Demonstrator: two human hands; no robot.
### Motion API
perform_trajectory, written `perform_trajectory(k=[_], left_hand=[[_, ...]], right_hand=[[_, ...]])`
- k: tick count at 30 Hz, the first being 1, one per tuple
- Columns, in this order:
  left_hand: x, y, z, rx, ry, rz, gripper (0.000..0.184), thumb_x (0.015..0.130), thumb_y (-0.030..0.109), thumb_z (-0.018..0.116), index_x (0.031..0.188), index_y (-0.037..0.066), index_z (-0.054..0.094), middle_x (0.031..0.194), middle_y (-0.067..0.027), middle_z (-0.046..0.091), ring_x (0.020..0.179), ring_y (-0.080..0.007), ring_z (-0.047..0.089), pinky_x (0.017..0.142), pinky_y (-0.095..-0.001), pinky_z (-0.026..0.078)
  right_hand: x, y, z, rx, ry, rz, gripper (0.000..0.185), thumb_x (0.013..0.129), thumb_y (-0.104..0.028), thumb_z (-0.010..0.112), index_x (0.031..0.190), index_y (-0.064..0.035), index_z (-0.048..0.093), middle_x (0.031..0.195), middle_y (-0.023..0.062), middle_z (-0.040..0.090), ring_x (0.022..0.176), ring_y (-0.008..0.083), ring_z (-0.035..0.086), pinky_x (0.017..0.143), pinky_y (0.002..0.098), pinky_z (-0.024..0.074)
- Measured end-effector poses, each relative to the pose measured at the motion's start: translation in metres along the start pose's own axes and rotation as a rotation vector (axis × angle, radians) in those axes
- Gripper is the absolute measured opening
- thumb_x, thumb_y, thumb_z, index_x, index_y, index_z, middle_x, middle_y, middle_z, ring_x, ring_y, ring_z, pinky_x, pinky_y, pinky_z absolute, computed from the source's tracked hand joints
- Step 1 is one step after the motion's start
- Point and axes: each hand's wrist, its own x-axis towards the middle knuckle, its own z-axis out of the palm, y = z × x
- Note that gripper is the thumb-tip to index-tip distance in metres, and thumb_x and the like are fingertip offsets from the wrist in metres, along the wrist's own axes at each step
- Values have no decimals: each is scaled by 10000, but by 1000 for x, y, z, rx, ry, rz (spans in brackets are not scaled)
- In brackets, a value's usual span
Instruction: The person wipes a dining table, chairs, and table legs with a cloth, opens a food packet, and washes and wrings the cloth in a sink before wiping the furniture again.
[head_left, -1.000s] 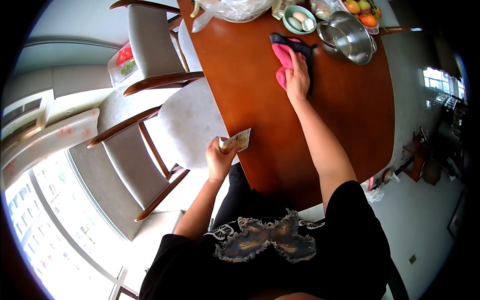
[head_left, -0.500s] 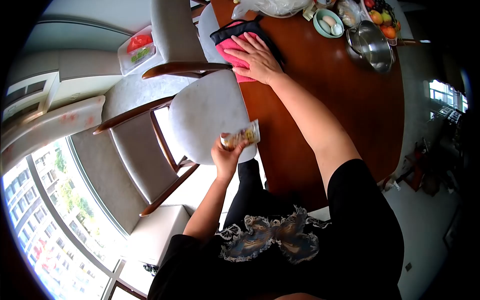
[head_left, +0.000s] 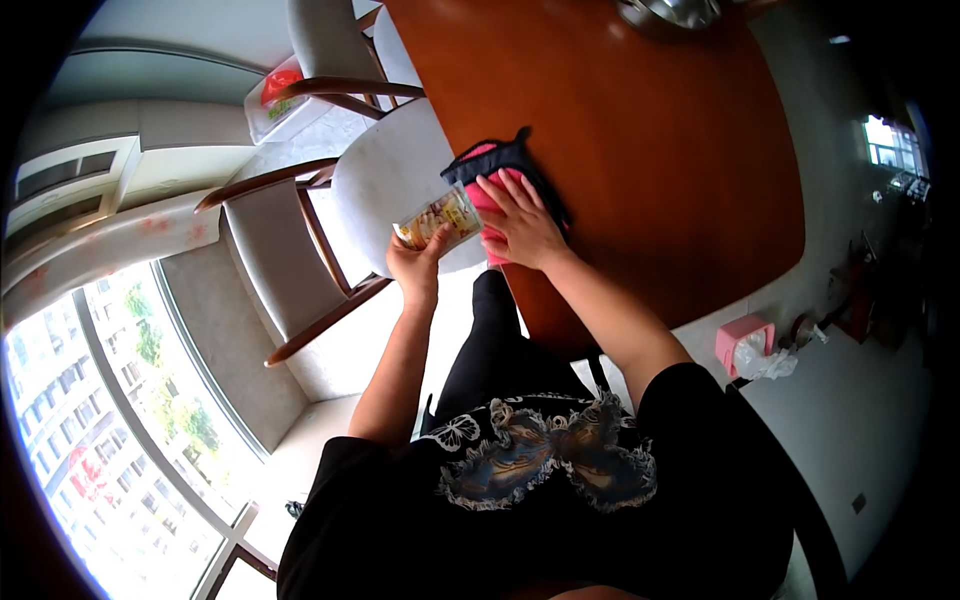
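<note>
Cloth [head_left: 512, 160] has come along table [head_left: 650, 160] edge toward person | right hand [head_left: 533, 237]: fingers spread flat on it | left hand [head_left: 415, 270]: pinching packet [head_left: 443, 216] beside same edge | cloth reached edge, not off; remaining passes cannot tell

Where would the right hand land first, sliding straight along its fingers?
Likely the black border of the pink cloth under the right hand; the depth gap to the packet alongside is unclear.

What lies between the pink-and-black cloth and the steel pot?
Only bare wooden tabletop lies between the pink-and-black cloth and the steel pot, seen in the head view.
</note>
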Motion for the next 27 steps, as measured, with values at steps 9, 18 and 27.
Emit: perform_trajectory(k=[9, 18, 27], left_hand=[[-133, -33, 15, 45, -83, 68, 313, 835, 59, 850, 1048, -22, 635, 981, -84, 733, 850, -136, 687, 798, -287, 579], [-191, -36, 16, 262, -180, 15, 352, 833, 120, 867, 1043, -33, 629, 959, -101, 734, 821, -140, 695, 774, -289, 586], [-154, -47, -1, 275, -207, -9, 355, 828, 106, 869, 1060, -22, 633, 973, -91, 728, 840, -137, 687, 799, -285, 575]], right_hand=[[-226, -51, 13, -17, 91, 178, 630, 891, -495, 674, 1491, -426, 495, 1690, 7, 249, 1544, 337, 237, 1253, 529, 192], [-328, 65, -47, -323, 135, 467, 637, 916, -573, 615, 1513, -405, 468, 1678, 15, 283, 1533, 325, 259, 1240, 531, 219], [-329, 203, -80, -555, 491, 895, 614, 987, -568, 531, 1548, -342, 423, 1653, 76, 329, 1495, 400, 317, 1219, 567, 240]])
